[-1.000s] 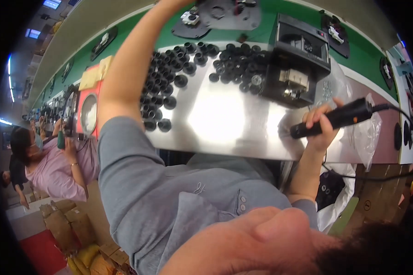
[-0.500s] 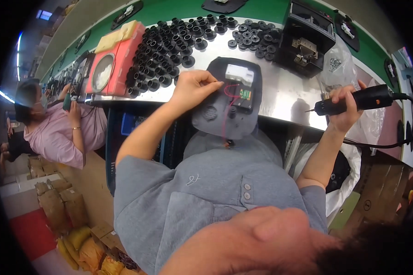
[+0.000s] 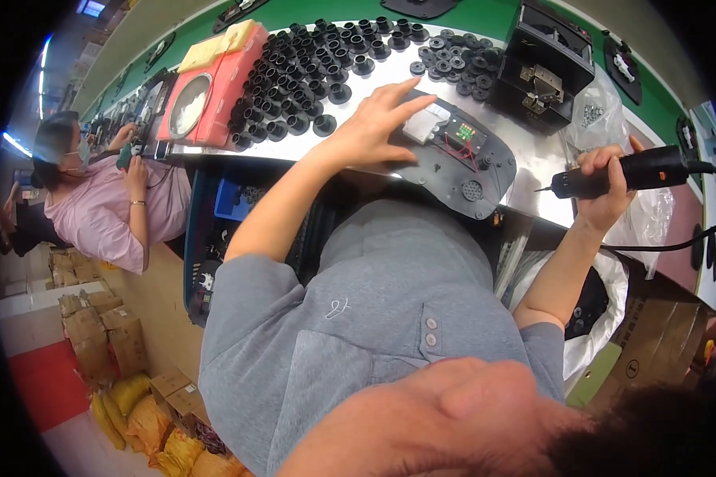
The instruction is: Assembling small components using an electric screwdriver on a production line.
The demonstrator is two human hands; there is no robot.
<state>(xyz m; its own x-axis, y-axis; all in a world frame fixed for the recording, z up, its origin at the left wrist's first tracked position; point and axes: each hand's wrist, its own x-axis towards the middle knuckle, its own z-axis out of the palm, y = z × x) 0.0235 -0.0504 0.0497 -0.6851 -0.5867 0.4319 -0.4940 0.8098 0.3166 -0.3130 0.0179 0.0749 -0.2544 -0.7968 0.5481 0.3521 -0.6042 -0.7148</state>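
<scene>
A black plastic housing [image 3: 440, 172] lies slantwise on the metal benchtop, its inner side up. Set into it are a white block [image 3: 426, 124], a small green circuit board [image 3: 467, 133] and thin red wires [image 3: 456, 150]. My left hand [image 3: 374, 127] is at the housing's left end, fingers spread, thumb and fingertips near the white block; whether it touches cannot be told. My right hand [image 3: 606, 189] grips a black electric screwdriver [image 3: 651, 169] off to the right, its bit pointing left toward the housing, apart from it.
Many black flanged tubes [image 3: 294, 87] stand behind my left hand, beside a red box [image 3: 215, 95]. Black rings [image 3: 457, 60] lie at the back, left of a black fixture [image 3: 537, 71]. A clear bag [image 3: 599, 111] holds small metal parts. At left, a co-worker [image 3: 103, 191] sits.
The housing has turned, its round-grille end swinging right. My left hand has gone from a pinch over it to spread fingers at its left end. My right hand still holds the electric screwdriver.
</scene>
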